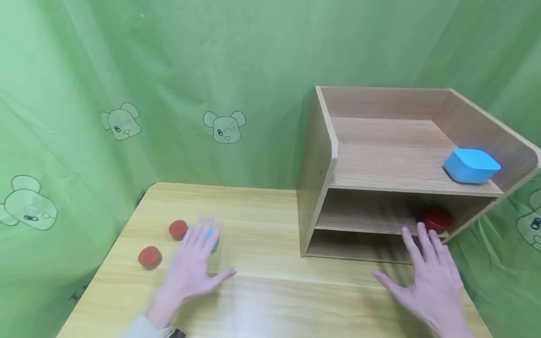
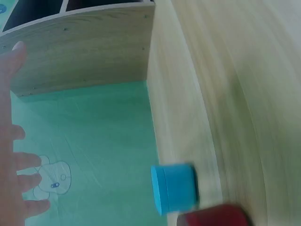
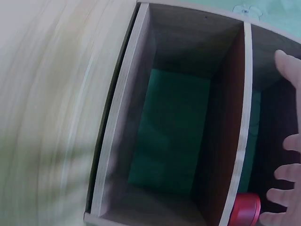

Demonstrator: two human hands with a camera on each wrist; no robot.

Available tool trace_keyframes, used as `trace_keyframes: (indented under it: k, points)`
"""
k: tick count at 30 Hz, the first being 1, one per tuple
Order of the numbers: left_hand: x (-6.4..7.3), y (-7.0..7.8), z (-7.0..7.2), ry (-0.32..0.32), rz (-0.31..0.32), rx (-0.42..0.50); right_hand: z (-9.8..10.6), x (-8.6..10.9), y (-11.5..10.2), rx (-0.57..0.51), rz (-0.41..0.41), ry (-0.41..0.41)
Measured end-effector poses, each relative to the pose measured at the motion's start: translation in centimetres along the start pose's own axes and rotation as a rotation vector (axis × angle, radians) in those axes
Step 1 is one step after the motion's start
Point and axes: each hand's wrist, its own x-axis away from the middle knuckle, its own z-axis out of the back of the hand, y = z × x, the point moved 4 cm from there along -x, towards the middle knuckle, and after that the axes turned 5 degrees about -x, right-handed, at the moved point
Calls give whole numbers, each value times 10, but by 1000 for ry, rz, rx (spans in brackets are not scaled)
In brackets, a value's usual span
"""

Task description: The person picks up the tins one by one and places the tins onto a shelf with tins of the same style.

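My left hand [image 1: 189,268] hovers over the left part of the table, fingers spread and holding nothing. Partly hidden behind its fingers stands a small blue lidded container [image 2: 175,189]. Two small red round containers, one farther back [image 1: 178,230] and one nearer [image 1: 150,257], sit to the left of that hand. My right hand [image 1: 433,284], also with spread fingers and nothing in it, is in the air before the wooden shelf unit [image 1: 317,188]. Beyond its fingertips, a red round container [image 1: 436,218] rests at the right end of the middle shelf.
A larger blue lidded box [image 1: 471,166] sits at the front right of the unit's top level. The unit stands on the right of the wooden table [image 1: 262,267], its side walls rising above the top. A green curtain [image 1: 253,56] hangs behind.
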Motion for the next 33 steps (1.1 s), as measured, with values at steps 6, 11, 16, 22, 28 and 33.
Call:
trace_keyframes:
  k: [6, 11, 16, 22, 28, 33]
  points:
    - [-11, 15, -9, 27, 27, 113, 8, 5, 12, -109, -22, 166]
    - [-23, 32, -18, -5, 37, 178, 17, 10, 23, -98, -61, 212]
    - [-37, 52, -26, -2, 19, 242, 24, 12, 35, -89, -92, 226]
    - [-55, 71, -34, 31, 3, 343, 30, 13, 49, -171, -149, 328]
    - [-72, 87, -38, 77, 18, 477, 31, 13, 64, -332, -207, 452]
    - [-84, 97, -42, 46, 60, 577, 32, 10, 76, -448, -292, 517]
